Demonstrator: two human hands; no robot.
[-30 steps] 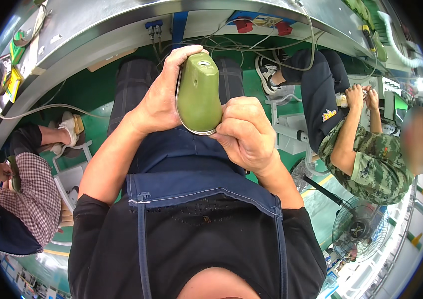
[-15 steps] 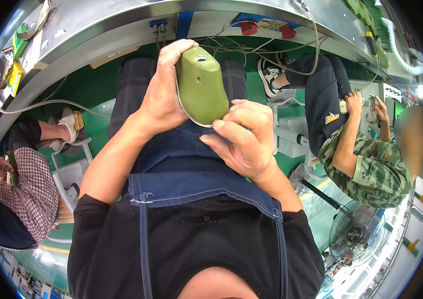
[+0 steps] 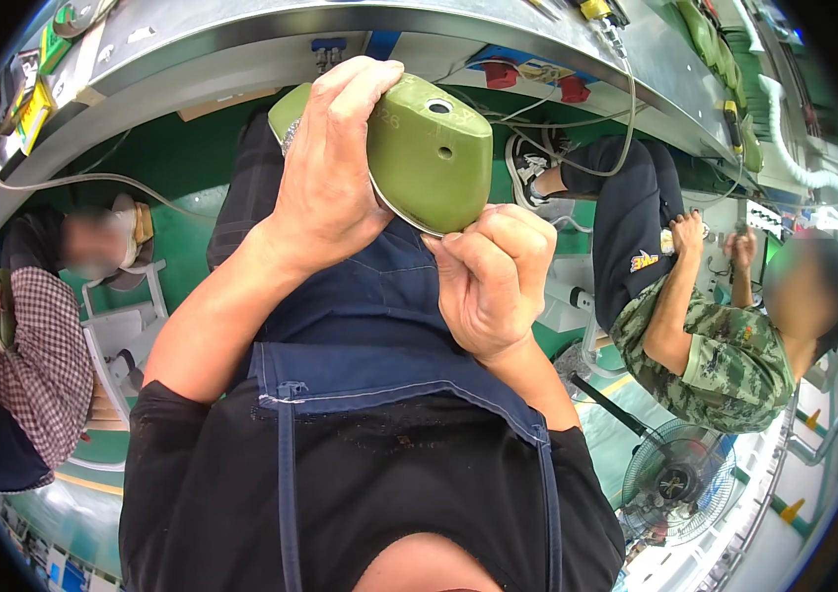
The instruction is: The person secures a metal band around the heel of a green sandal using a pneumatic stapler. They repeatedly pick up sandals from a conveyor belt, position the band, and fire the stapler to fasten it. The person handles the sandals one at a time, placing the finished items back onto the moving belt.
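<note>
Left fingers (image 3: 338,101) around a two-holed green form (image 3: 421,176), apparently foot-shaped.

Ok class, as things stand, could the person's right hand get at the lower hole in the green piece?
Probably yes: the right hand touches the lower edge of the green piece, close to the lower hole, which nothing covers; the left hand holds the piece from its left side.
</note>
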